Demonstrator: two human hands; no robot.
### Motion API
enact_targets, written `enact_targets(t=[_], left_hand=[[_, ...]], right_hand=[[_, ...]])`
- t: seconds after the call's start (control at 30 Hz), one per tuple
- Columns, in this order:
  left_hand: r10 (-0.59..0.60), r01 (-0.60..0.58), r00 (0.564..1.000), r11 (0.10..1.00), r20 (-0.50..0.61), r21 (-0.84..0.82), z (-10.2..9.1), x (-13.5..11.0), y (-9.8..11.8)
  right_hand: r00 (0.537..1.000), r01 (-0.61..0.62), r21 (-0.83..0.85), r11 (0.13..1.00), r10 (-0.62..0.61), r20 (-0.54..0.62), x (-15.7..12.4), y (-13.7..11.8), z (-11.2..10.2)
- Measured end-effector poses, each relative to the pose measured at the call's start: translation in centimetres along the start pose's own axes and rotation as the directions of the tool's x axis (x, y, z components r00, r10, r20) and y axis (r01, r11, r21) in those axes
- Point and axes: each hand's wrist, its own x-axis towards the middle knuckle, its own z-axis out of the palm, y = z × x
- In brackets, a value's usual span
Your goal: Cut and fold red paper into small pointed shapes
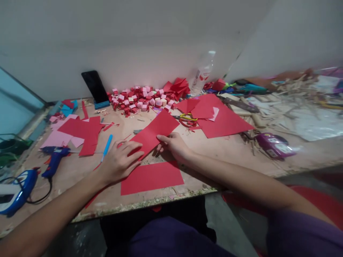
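The right hand [175, 146] pinched red paper [157, 129]; the left hand [120, 159] rested on it, fingers loosely spread. Cubes [142, 100] sat behind the paper, a pen [107, 145] and glue gun [55, 161] left of it.

Dark purple top [168, 235], purple sleeve [302, 232] ending near the elbow, black legwear [116, 221], ungloved hands [123, 157]

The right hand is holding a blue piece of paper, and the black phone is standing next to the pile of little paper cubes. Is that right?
Not quite: the piece of paper in the right hand is red, not blue. The head view shows it. The black phone does stand next to the pile of little paper cubes.
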Motion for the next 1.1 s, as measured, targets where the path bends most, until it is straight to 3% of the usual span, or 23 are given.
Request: enact_targets(t=[0.2, 0.37, 0.47, 0.57, 0.67, 0.87, 0.97, 1.1], left_hand=[[-0.092, 0.078, 0.986, 0.992, -0.142, -0.098, 0.4, -0.1, 0.2], [-0.217, 0.16, 0.965, 0.932, -0.146, -0.326, 0.7, -0.1, 0.7], [-0.34, 0.256, 0.936, 0.833, -0.088, -0.49, 0.4, 0.1, 1.1], [-0.461, 0.401, 0.884, 0.659, 0.08, -0.636, 0.3, 0.2, 1.6], [-0.538, 0.498, 0.816, 0.472, 0.21, -0.727, 0.7, 0.2, 1.9], [-0.701, 0.529, 0.69, 0.317, 0.181, -0.787, 1.3, 0.2, 1.9], [-0.674, 0.516, 0.698, 0.239, 0.242, -0.822, 1.0, 0.3, 1.8], [-0.574, 0.612, 0.717, 0.246, 0.396, -0.751, 0.5, 0.3, 2.1]], right_hand=[[0.995, 0.078, -0.017, 0.997, -0.077, 0.056, -1.5, -0.2, 0.7], [0.936, 0.25, -0.132, 0.959, -0.204, 0.287, -2.6, -0.7, 1.0], [0.89, 0.267, -0.105, 0.958, -0.203, 0.409, -2.9, -0.3, 1.2], [0.871, 0.219, -0.056, 0.974, -0.169, 0.461, -3.2, 0.2, 1.6], [0.893, 0.234, -0.077, 0.969, -0.183, 0.411, -3.2, 0.5, 1.9], [0.948, 0.131, -0.108, 0.985, -0.092, 0.305, -3.7, -0.2, 1.8], [0.966, 0.085, -0.097, 0.992, -0.058, 0.253, -3.9, -0.9, 2.0], [0.976, 0.017, -0.051, 0.999, -0.005, 0.217, -4.1, -1.2, 2.6]])
